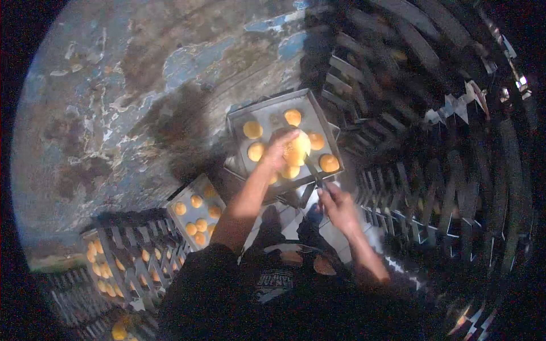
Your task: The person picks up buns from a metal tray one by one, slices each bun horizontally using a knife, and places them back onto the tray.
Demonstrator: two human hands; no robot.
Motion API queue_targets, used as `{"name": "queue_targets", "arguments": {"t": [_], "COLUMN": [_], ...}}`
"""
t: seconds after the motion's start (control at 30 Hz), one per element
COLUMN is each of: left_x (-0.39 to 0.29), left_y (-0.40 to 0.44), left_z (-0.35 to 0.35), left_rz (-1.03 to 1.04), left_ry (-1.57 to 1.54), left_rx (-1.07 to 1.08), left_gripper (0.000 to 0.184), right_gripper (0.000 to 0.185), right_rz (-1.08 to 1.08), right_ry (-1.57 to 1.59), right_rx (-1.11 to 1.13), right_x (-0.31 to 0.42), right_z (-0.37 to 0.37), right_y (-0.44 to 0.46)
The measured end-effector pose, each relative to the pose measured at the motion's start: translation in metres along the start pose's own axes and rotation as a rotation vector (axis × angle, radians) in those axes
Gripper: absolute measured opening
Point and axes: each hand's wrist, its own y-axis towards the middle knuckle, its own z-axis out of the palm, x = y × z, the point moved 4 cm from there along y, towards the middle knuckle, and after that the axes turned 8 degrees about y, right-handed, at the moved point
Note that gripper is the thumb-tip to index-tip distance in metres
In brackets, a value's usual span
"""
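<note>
Two bare hands, head view: both are in sight, the left over one metal baking tray (310, 115), the right just outside its near edge.
Left hand (276, 152): grasping one bun, its fingers curled around the bun's left side.
Right hand (340, 208): closed around the dark handle of one knife (313, 170).
Held bun (298, 150): raised over the tray's middle, ahead of the right hand and to its left; round from here, so no long axis shows. The left hand, gripping it, is the nearer.
Knife: its long axis slants forward and leftward from the right hand to the held bun. The blade meets the bun's outline at its near right edge; whether it touches, enters or passes behind cannot be told.
Tray buns (329, 163): seven visible besides the held one; two lie toward the left wall, one at the far side, two toward the right, two at the near side, the last partly hidden by the left arm.
Second tray (196, 213): one, lower left of the first, carrying at least seven buns, some touching.
Rack buns (94, 248): more at far left among metal slats (136, 258), too overlapped to count.
Black shirt (227, 284): one, the wearer's, with pale print.
</note>
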Motion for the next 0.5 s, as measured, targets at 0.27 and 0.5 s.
{"name": "queue_targets", "arguments": {"t": [0.27, 0.5], "left_x": [0.013, 0.075], "left_y": [0.035, 0.052], "left_z": [-0.030, -0.003], "left_rz": [-0.083, -0.021], "left_ry": [-0.152, -0.341], "left_rx": [-0.060, -0.197], "left_gripper": [0.025, 0.032], "right_gripper": [0.028, 0.033], "right_rz": [0.005, 0.068], "right_ry": [-0.043, 0.055], "right_rx": [0.050, -0.010], "right_x": [-0.006, -0.028], "right_z": [-0.020, -0.001], "right_y": [-0.011, 0.058]}}
